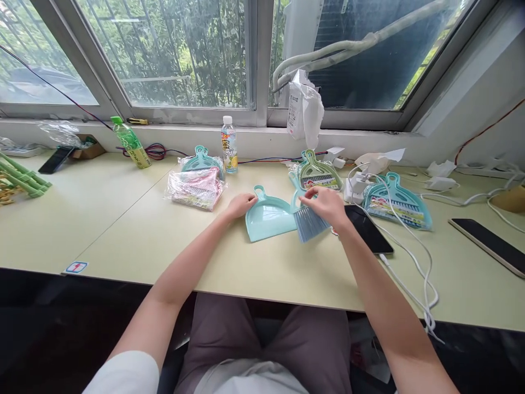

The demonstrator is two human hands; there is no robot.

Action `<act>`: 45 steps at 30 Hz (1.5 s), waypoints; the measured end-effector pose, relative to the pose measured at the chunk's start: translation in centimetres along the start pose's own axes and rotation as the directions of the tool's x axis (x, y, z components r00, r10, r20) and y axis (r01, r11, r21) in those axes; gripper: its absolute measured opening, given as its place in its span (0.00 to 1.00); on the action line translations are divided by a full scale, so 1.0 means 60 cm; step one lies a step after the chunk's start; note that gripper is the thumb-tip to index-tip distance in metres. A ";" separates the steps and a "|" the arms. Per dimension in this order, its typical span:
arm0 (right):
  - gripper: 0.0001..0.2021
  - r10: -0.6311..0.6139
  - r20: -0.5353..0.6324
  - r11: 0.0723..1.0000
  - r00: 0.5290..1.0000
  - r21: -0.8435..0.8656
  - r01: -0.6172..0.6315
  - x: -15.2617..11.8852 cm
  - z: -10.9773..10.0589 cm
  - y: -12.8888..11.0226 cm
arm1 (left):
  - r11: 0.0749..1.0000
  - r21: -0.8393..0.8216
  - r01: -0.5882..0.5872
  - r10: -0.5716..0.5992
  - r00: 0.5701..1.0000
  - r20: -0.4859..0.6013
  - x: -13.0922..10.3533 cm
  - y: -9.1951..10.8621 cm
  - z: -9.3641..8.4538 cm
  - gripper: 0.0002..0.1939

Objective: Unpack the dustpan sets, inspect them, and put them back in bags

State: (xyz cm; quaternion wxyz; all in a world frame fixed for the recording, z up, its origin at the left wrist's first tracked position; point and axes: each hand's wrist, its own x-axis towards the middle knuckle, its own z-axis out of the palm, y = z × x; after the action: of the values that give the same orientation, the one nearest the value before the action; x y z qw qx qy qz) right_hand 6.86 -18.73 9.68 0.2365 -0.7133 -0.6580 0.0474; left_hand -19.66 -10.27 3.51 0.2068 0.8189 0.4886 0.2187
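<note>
A light teal dustpan point(268, 219) lies on the table in front of me, its handle pointing to the back. My left hand point(241, 206) is closed at the dustpan's left edge, near the handle, with the thumb on it. In my right hand point(326, 204) is a small teal hand brush point(310, 225), pinched where the handle meets the head. Its grey-blue bristles point down and toward me, beside the dustpan's right end. Whether the bristles touch the table I cannot tell.
Packed dustpan sets point(397, 202) stand at the back right, with a green set point(319, 172) nearer the middle. Pink-white plastic packets point(196, 189) lie to the left. A black tablet point(369, 230), white cables point(426, 284), a phone point(488, 243) and two bottles point(229, 145) also occupy the table.
</note>
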 end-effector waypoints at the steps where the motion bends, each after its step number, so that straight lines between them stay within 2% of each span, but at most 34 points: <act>1: 0.11 -0.047 0.021 0.999 0.999 -0.018 0.047 -0.006 0.006 -0.008 | 0.999 -0.038 -0.027 0.028 0.999 0.030 -0.002 0.008 0.005 0.22; 4: 0.10 -0.134 0.074 0.978 0.988 -0.150 0.144 -0.023 0.039 -0.029 | 0.976 -0.206 -0.074 0.101 0.987 0.125 -0.008 0.036 0.018 0.24; 6: 0.11 -0.151 0.085 0.961 0.985 -0.222 0.167 -0.029 0.059 -0.036 | 0.974 -0.213 -0.080 0.112 0.983 0.143 -0.012 0.052 0.022 0.24; 9: 0.11 -0.157 0.084 0.954 0.984 -0.246 0.173 -0.032 0.072 -0.037 | 0.990 0.051 -0.133 0.131 0.990 0.047 -0.016 0.061 0.021 0.22; 11: 0.09 -0.165 0.084 0.957 0.983 -0.229 0.180 -0.031 0.072 -0.036 | 0.944 0.279 -0.175 0.200 0.978 -0.063 -0.017 0.055 0.018 0.17; 13: 0.09 -0.177 0.078 0.961 0.981 -0.202 0.190 -0.031 0.072 -0.036 | 0.873 0.433 -0.224 0.312 0.939 -0.144 -0.017 0.043 0.016 0.12; 17: 0.09 -0.188 0.067 0.969 0.980 -0.151 0.196 -0.036 0.076 -0.042 | 0.770 0.546 -0.329 0.476 0.867 -0.149 -0.018 0.031 0.019 0.20; 23: 0.12 -0.193 0.143 0.972 0.971 -0.105 0.208 -0.041 0.085 -0.048 | 0.710 0.572 -0.411 0.532 0.845 -0.052 -0.023 0.055 0.030 0.17; 29: 0.11 -0.238 0.118 0.968 0.964 -0.053 0.246 -0.037 0.093 -0.044 | 0.708 0.499 -0.499 0.578 0.816 -0.004 -0.021 0.058 0.032 0.16; 33: 0.10 -0.291 0.117 0.956 0.950 -0.006 0.294 -0.033 0.101 -0.040 | 0.742 0.452 -0.494 0.559 0.829 -0.012 -0.021 0.050 0.030 0.16; 39: 0.10 -0.305 0.125 0.952 0.944 -0.001 0.307 -0.032 0.104 -0.038 | 0.793 0.336 -0.509 0.541 0.841 -0.003 -0.021 0.046 0.028 0.15; 42: 0.10 -0.310 0.121 0.950 0.943 -0.009 0.313 -0.032 0.101 -0.038 | 0.772 0.358 -0.526 0.557 0.830 0.018 -0.020 0.049 0.028 0.16; 45: 0.10 -0.304 0.120 0.952 0.945 -0.014 0.307 -0.030 0.102 -0.037 | 0.717 0.470 -0.515 0.559 0.828 0.055 -0.021 0.054 0.027 0.18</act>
State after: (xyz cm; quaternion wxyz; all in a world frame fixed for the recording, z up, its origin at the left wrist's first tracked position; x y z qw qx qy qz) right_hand 2.27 -18.76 4.73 0.1906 -0.6026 -0.7738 0.0410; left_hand -17.00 -13.01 3.79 -0.0904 0.9392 0.2764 0.1825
